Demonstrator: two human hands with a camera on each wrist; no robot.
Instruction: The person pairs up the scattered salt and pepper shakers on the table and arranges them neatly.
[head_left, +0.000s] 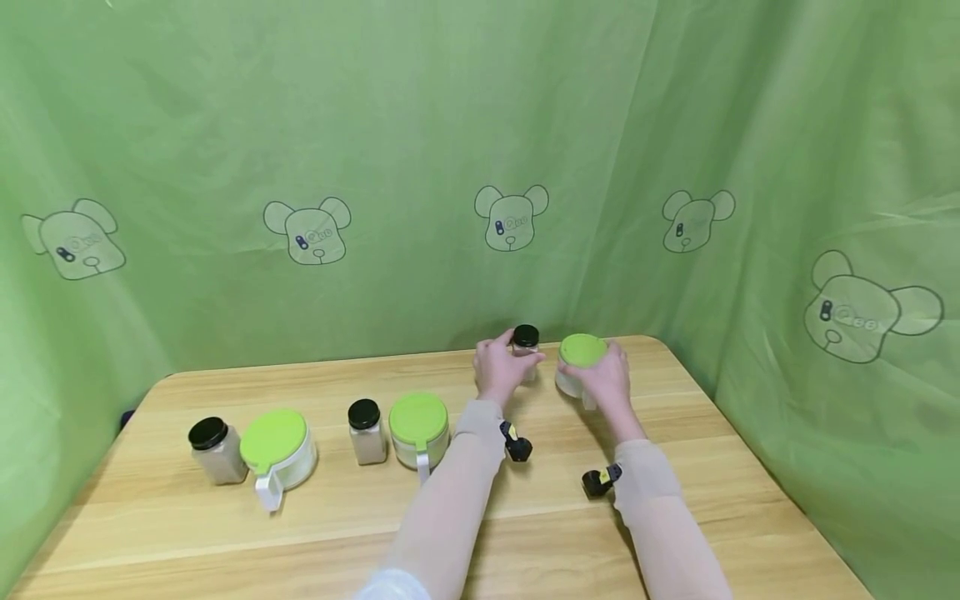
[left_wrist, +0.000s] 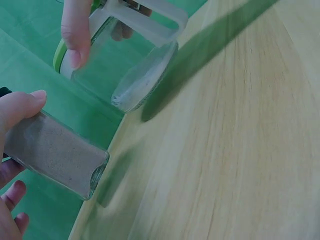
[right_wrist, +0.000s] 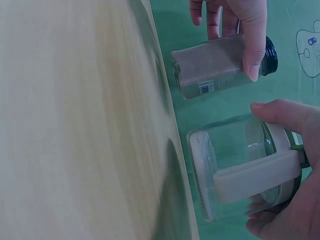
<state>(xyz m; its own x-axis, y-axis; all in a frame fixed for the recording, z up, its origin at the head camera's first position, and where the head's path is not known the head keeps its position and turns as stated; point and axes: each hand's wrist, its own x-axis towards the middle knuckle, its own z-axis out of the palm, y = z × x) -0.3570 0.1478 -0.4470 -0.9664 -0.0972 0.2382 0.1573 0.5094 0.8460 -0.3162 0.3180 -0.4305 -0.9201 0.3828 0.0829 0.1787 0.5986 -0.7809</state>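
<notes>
My left hand pinches a square glass jar between thumb and fingers, just below its black lid. Brownish-grey powder fills most of that jar, and a barcode label shows on one side. To its right, my right hand grips a clear seasoning pot around its upper part, thumb and fingers on opposite sides. This pot has a green lid, a whitish handle and a layer of white grains at the bottom. Both containers stand upright, close together by the table's back edge.
On the left of the wooden table are another black-lidded jar and a green-lidded pot. A similar jar and pot stand nearer the middle. Green curtain surrounds the back and sides.
</notes>
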